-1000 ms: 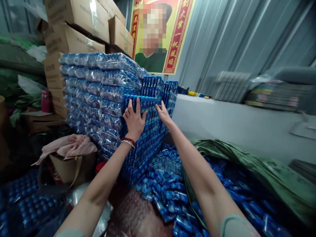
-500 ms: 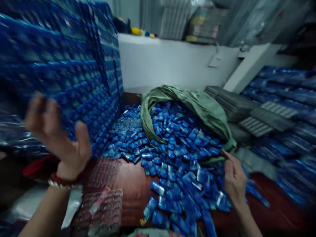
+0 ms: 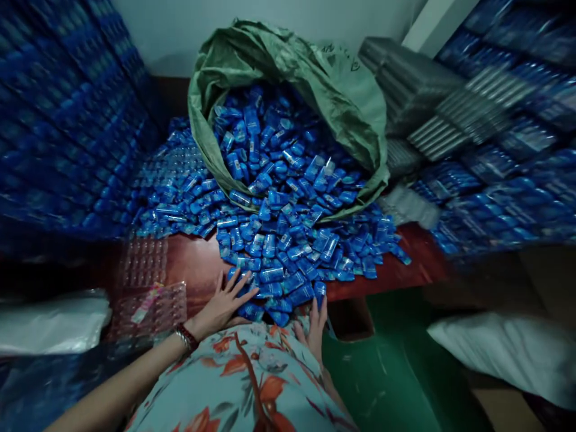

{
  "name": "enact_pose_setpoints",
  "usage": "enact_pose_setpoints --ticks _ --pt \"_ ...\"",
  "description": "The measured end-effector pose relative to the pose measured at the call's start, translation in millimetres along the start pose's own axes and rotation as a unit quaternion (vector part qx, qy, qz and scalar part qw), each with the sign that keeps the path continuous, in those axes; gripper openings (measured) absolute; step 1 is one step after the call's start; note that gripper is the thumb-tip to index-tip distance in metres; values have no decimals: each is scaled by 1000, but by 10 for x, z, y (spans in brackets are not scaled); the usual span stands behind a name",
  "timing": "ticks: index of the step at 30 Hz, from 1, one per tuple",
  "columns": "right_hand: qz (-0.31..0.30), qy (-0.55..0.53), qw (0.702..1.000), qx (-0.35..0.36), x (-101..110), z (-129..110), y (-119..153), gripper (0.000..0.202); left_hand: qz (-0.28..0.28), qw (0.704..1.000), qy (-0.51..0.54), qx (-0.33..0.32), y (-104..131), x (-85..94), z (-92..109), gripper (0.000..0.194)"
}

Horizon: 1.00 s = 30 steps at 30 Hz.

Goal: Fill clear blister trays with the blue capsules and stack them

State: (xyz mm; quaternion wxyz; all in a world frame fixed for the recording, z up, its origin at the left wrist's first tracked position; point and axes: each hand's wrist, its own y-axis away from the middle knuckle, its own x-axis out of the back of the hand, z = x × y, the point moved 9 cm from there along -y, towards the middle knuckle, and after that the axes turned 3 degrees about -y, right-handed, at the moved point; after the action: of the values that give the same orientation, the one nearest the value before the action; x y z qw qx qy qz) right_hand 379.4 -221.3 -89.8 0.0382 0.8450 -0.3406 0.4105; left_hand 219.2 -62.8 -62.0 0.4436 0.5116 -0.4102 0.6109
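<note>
Many small blue packets point(image 3: 288, 240) spill from a green woven sack point(image 3: 351, 108) over a reddish-brown table point(image 3: 202, 264) to its front edge. My left hand point(image 3: 224, 305), with a bracelet at the wrist, lies with fingers spread against the left side of the packets near the edge. My right hand point(image 3: 315, 330) is at the right side of the same packets, its fingers apart and the fingertips touching a packet. Neither hand is closed on anything. Part of my right hand is hidden by the floral clothing.
Clear moulded trays point(image 3: 146, 261) lie on the table at the left. Blue packs point(image 3: 58, 132) are stacked high at the far left, more at the right beside grey tray stacks point(image 3: 414, 78). White bags flank both sides; the floor is green.
The view has tilted down. My left hand has come down from the air onto the packets, and my right hand has moved from the sack's rim to the packets at the front edge.
</note>
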Motion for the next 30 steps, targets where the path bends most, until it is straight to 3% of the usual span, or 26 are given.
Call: enact_pose_setpoints --ticks 4,8,12,18,27,30 --pt "-32 85 996 4 -110 10 -54 79 18 999 -19 38 -160 -103 -3 92" --pt "-73 232 970 -8 -203 -4 -69 91 31 997 -16 66 -301 -113 42 98" --pt "-128 316 939 -48 -240 -131 -218 84 35 997 -7 69 -393 -139 60 96" --pt "-137 333 928 -94 -167 -368 -602 80 40 997 -11 72 -547 -87 17 96" --pt "-132 334 922 -142 -217 -302 -892 84 27 1000 3 -2 -790 -27 -115 108" --pt "-115 331 929 -118 -216 -318 -937 86 35 999 0 -5 -822 13 -159 99"
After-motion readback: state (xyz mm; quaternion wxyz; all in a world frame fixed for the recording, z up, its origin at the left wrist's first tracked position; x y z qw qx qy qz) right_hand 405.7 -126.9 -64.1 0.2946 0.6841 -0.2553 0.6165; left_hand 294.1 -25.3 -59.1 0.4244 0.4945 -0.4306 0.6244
